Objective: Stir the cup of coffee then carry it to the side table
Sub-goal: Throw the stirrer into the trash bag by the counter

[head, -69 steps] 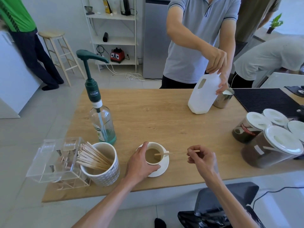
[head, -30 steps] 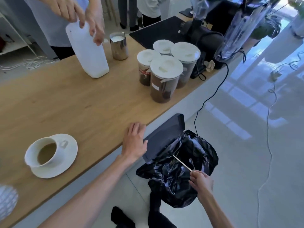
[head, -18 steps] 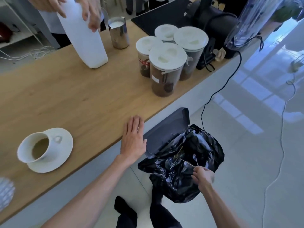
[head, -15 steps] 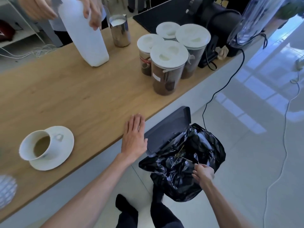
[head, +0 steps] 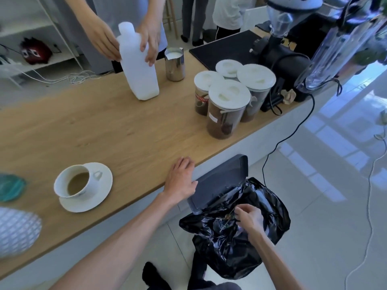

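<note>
A white cup of milky coffee point(head: 77, 182) stands on its white saucer point(head: 101, 194) on the wooden counter point(head: 104, 132), near the front edge at the left. No stirrer is in the cup. My left hand point(head: 181, 181) lies flat on the counter's front edge, well to the right of the cup, holding nothing. My right hand point(head: 249, 216) hangs low inside the black bin bag point(head: 261, 243) below the counter, fingers loose, with no stick visible in it.
Another person holds a white plastic jug point(head: 140, 74) beside a steel milk pitcher point(head: 174, 64). Several lidded jars point(head: 228, 109), a black grinder point(head: 280, 57) and its cable point(head: 293, 135) fill the counter's right end. The bin's lid point(head: 219, 181) stands open. A patterned cup point(head: 16, 229) sits far left.
I turned from the cup to the bin. My left hand let go of the cup and settled on the counter edge. My right hand carried the wooden stirrer into the bag; the stirrer is gone from it.
</note>
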The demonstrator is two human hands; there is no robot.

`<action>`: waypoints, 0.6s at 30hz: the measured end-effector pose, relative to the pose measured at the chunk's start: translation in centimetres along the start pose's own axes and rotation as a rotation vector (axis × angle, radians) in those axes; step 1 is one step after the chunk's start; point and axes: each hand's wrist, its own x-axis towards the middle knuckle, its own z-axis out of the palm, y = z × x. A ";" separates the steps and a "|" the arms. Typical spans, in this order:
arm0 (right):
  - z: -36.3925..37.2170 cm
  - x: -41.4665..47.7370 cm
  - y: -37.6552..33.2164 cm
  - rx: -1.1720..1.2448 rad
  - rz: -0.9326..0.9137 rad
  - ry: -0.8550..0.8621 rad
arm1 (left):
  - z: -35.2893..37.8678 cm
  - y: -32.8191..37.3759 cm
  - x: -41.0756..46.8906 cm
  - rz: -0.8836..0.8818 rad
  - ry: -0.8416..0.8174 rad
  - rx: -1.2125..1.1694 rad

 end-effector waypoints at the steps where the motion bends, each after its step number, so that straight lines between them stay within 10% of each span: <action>1: 0.4 -0.3 -1.9 -0.002 -0.066 -0.019 | -1.0 0.1 0.1 -0.017 -0.020 -0.036; 18: 19.6 -12.4 -25.1 -0.344 -0.709 -0.487 | -19.4 -17.2 -8.5 -0.546 0.439 -0.171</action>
